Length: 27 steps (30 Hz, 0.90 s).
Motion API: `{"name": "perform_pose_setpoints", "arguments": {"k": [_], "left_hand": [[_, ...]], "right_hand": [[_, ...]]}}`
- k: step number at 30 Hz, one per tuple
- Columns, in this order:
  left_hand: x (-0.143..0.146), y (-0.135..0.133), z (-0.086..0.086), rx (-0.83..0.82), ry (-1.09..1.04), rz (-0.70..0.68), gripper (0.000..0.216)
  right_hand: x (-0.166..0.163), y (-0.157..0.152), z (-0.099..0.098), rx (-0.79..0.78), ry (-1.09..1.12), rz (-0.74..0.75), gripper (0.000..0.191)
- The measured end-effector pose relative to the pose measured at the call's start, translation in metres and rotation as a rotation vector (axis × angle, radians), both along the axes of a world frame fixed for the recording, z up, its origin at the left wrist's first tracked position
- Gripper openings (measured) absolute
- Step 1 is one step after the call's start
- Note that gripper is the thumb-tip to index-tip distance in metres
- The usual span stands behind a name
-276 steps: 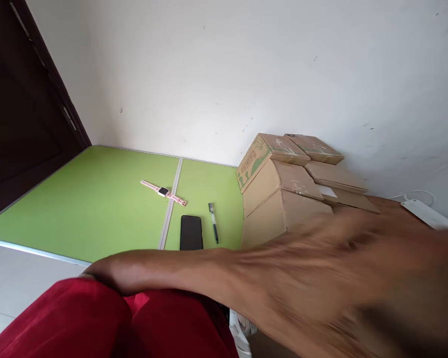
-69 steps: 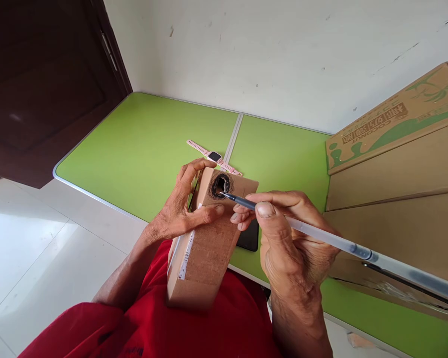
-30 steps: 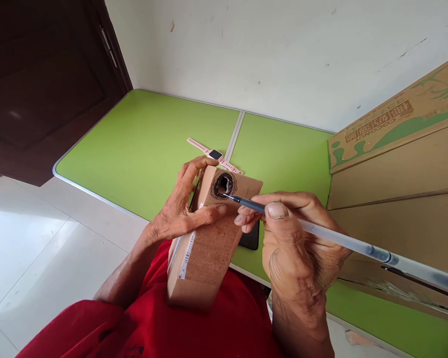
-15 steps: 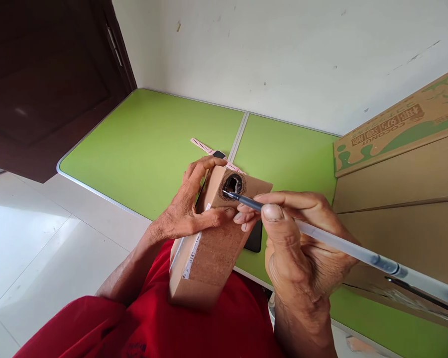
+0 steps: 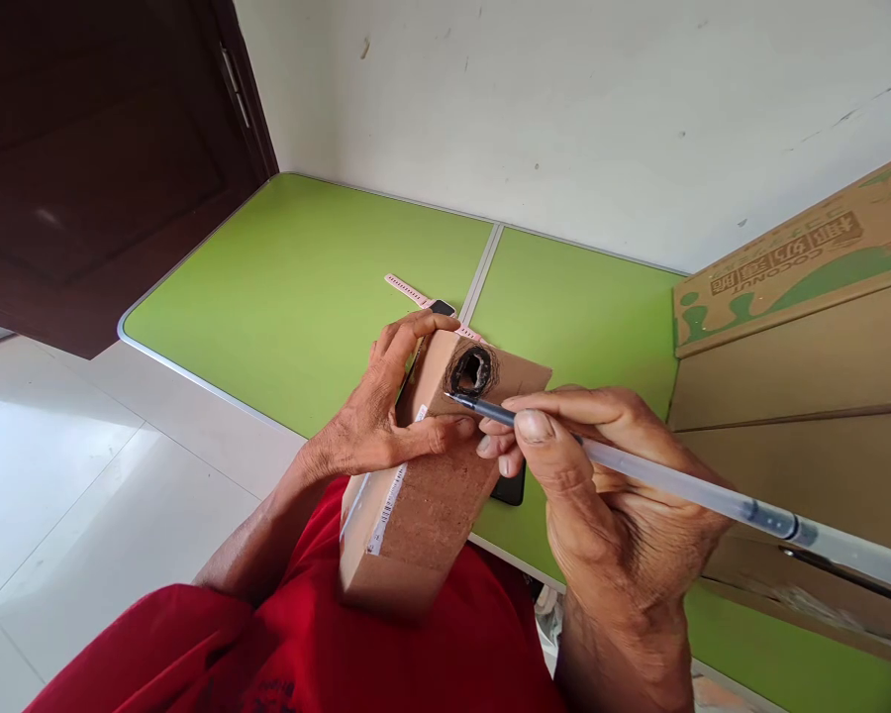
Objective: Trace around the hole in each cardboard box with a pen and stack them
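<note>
A long brown cardboard box (image 5: pixel 438 505) stands tilted against the red shirt, its narrow end facing up. My left hand (image 5: pixel 386 416) grips it near the top, thumb along the front face and fingers over the far side. On the end face is a ragged hole (image 5: pixel 471 372) ringed with black scribbled lines. My right hand (image 5: pixel 601 475) pinches a pen (image 5: pixel 660 473) with a clear barrel and dark grip. The pen's tip rests at or just over the cardboard, by the lower left of the scribbled ring.
A watch with a pink strap (image 5: pixel 408 290) lies on the green folding table (image 5: pixel 312 267) behind the box. A black phone-like object (image 5: pixel 511 489) is partly hidden by the box. A large coconut carton (image 5: pixel 787 366) stands at the right, a dark door (image 5: pixel 104 149) at the left.
The pen tip has shifted from the ring's inner left edge to just outside its lower left. The right hand moved slightly right and down; the left keeps its hold on the box.
</note>
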State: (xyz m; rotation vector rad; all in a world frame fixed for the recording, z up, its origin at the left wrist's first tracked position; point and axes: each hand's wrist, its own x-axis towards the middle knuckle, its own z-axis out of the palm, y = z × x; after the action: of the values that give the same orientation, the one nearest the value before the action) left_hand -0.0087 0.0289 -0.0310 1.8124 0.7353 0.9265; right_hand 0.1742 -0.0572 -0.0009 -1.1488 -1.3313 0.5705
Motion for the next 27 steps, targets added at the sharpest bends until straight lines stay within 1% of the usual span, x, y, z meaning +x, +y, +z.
{"name": "perform_pose_setpoints", "arguments": {"k": [3, 6, 8, 9, 11, 13, 14, 15, 16, 17, 18, 19, 21, 23, 25, 27], "left_hand": [[0.000, 0.001, -0.003, 0.022, -0.022, -0.015, 0.077], [-0.001, 0.002, -0.004, 0.016, -0.039, -0.023, 0.077], [-0.001, 0.001, -0.004, -0.013, -0.047, -0.018, 0.076], [-0.001, 0.001, -0.003, -0.032, -0.050, -0.014, 0.076], [-0.004, -0.001, -0.003, -0.076, -0.059, -0.002, 0.079], [-0.007, -0.003, -0.002, -0.139, -0.072, 0.015, 0.080], [-0.010, -0.003, -0.003, -0.171, -0.081, 0.025, 0.081], [-0.012, -0.003, -0.003, -0.198, -0.089, 0.037, 0.081], [-0.015, -0.002, -0.004, -0.217, -0.097, 0.050, 0.081], [-0.017, -0.002, -0.005, -0.229, -0.104, 0.063, 0.081], [-0.019, -0.001, -0.006, -0.234, -0.110, 0.075, 0.081], [-0.021, 0.000, -0.007, -0.238, -0.116, 0.085, 0.081], [-0.023, 0.000, -0.009, -0.242, -0.120, 0.099, 0.080], [-0.024, 0.000, -0.010, -0.241, -0.113, 0.106, 0.081], [-0.023, 0.001, -0.010, -0.238, -0.105, 0.109, 0.080], [-0.022, 0.001, -0.010, -0.243, -0.102, 0.105, 0.080]], "right_hand": [[0.004, -0.001, -0.002, -0.012, 0.048, -0.028, 0.003], [0.003, 0.002, 0.000, 0.011, 0.180, -0.084, 0.004], [0.002, 0.004, 0.005, 0.032, 0.268, -0.125, 0.003], [0.003, 0.005, 0.008, 0.045, 0.299, -0.161, 0.002], [0.013, 0.006, 0.016, 0.113, 0.314, -0.284, 0.006], [0.035, 0.005, 0.019, 0.120, 0.223, -0.434, 0.018], [0.050, 0.004, 0.017, 0.075, 0.132, -0.508, 0.024], [0.067, 0.003, 0.014, -0.031, -0.006, -0.561, 0.031], [0.084, 0.002, 0.007, -0.169, -0.168, -0.600, 0.035], [0.102, 0.003, -0.001, -0.335, -0.355, -0.614, 0.039], [0.117, 0.004, -0.011, -0.528, -0.581, -0.577, 0.044], [0.130, 0.006, -0.023, -0.637, -0.686, -0.537, 0.043], [0.145, 0.012, -0.048, -0.784, -0.819, -0.492, 0.037], [0.147, 0.018, -0.070, -0.882, -0.891, -0.466, 0.030], [0.141, 0.022, -0.086, -0.972, -0.953, -0.440, 0.032], [0.132, 0.023, -0.096, -1.036, -0.993, -0.428, 0.035]]}}
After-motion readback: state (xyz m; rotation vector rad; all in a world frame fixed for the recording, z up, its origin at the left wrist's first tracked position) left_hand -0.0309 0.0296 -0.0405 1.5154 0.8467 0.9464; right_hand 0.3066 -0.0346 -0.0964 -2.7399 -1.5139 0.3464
